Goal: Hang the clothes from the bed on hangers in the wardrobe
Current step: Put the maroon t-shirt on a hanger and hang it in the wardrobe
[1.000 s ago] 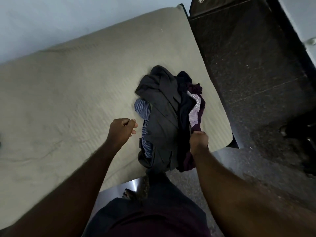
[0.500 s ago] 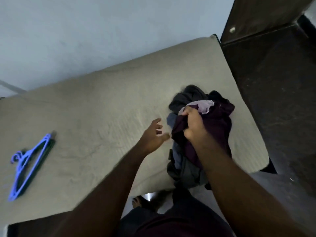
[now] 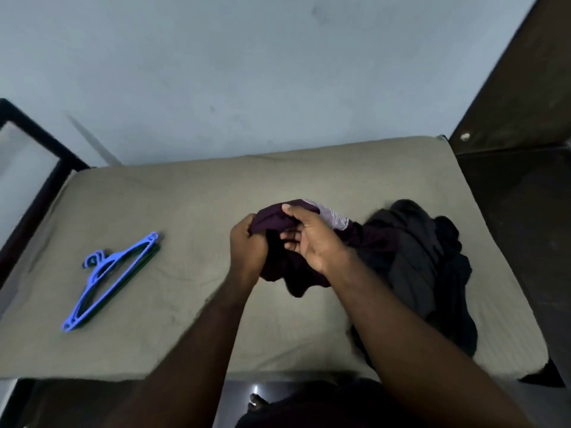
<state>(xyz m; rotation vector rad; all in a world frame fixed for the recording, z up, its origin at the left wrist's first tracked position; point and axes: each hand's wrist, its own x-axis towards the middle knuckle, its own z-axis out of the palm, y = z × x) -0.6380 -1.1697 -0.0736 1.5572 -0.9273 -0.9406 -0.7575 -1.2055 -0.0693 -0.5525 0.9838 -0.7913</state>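
While over bed (image 3: pixel 185 196), fingers (image 3: pixel 292 244) round garment (image 3: pixel 272 218)

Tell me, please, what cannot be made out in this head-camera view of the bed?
All in the head view:
- purple garment: bunched in the left hand and right hand, so its type is unclear.
- dark clothes pile: overlapping folds and the right forearm hide how many pieces there are.
- hangers: the blue one covers those beneath, so their number is unclear.
- dark panel: cut off by the right edge; I cannot tell whether it is the wardrobe.
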